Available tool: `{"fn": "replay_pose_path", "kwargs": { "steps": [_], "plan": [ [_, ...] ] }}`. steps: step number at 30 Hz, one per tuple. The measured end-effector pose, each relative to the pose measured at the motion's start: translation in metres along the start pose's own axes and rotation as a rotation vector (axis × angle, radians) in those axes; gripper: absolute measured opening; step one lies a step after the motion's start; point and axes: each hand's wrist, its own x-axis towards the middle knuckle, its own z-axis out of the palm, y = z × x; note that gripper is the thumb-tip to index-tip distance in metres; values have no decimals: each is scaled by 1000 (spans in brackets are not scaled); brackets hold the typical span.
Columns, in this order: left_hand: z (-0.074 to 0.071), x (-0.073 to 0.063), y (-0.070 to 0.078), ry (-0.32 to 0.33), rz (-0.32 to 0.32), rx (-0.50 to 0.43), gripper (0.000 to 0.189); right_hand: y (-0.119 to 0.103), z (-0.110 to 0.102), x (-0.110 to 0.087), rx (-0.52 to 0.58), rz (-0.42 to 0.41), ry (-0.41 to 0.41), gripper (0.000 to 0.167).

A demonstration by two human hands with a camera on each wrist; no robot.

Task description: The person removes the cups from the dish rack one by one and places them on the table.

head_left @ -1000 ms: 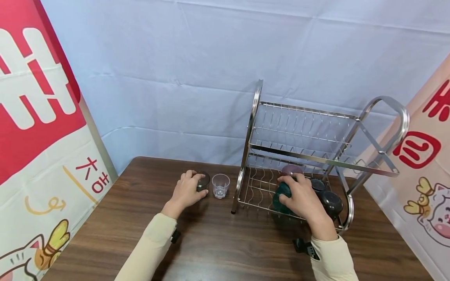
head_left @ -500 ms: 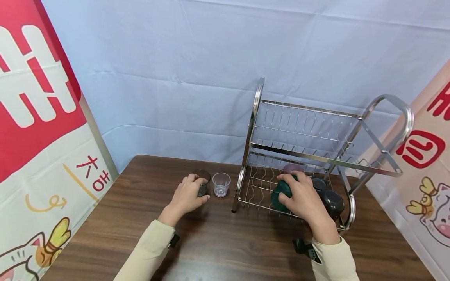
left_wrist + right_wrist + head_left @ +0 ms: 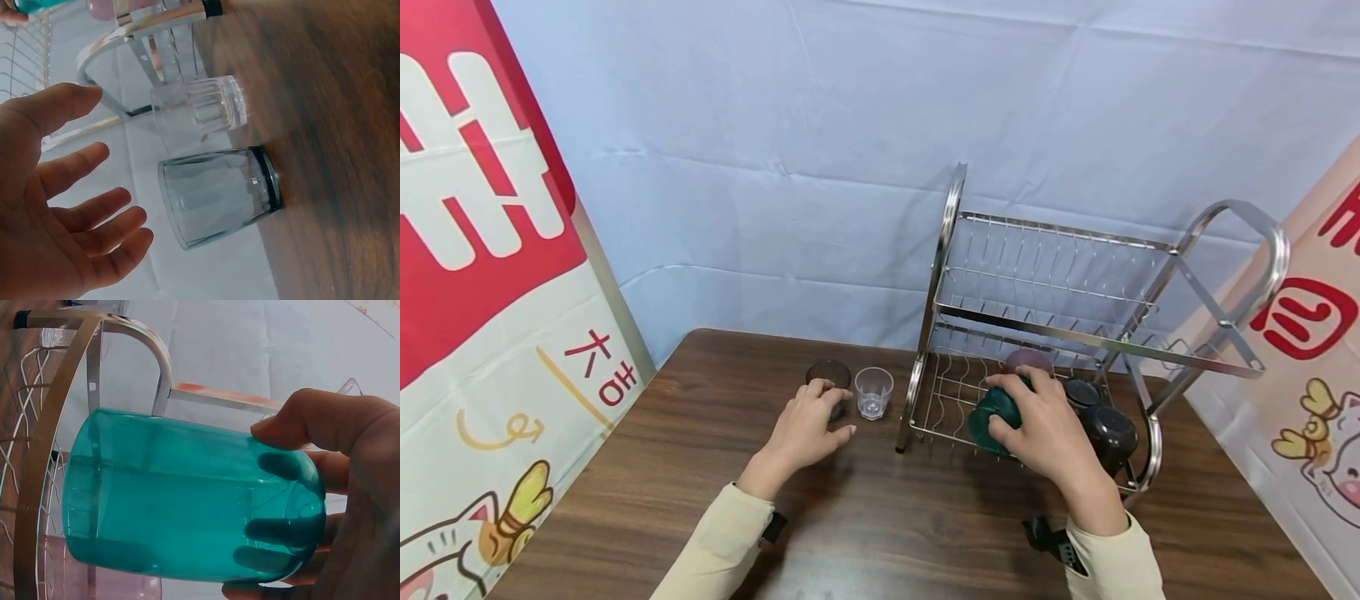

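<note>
Over the last 1 s or so, the wearer's L hand (image 3: pixel 797 429) has drawn back from the dark glass (image 3: pixel 215 197); from my remote post I see its fingers loosely spread, a gap btwn them & the glass, nothing held. The glass stands upright on the brown table (image 3: pixel 880 533), just beside a smaller clear glass (image 3: pixel 872 393), also upright.

The R hand (image 3: pixel 1037 425) has moved the teal cup (image 3: pixel 187 500) slightly: it's now tipped more, mouth end swung L. Fingers & thumb are curled round the base end, gripping it, only as wide as the cup. It's mouth-down at the front of the lower shelf (image 3: pixel 951 400) of a metal rack (image 3: pixel 1279 250); can't tell if the rim touches the wires. I judge the cup's pos. unsettled, w/ only the R hand bearing a load.

Near it on that shelf: a pink cup (image 3: pixel 1028 361) behind, plus 2 black cups (image 3: pixel 1111 429) to the R.

Writing: no brand or label I can read on any cup. L banner (image 3: pixel 490 350) has red characters "大吉" (image 3: pixel 589 348) & a big white character, cropped; R banner (image 3: pixel 1311 400) has red characters, partly cut off, unreadable to me.
</note>
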Motion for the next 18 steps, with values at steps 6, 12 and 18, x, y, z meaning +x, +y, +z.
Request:
{"fn": "replay_pose_path", "kwargs": {
  "steps": [6, 12, 18],
  "plan": [
    [1, -6, 7, 5, 34, 10, 45, -5, 2, -2, 4, -7, 1, 42],
    [5, -10, 13, 5, 55, -57, 45, -9, 5, -3, 46, -17, 29, 44],
    [10, -13, 17, -1, 59, -54, 46, -14, 10, -4, 72, -27, 45, 43]
  ]
}}
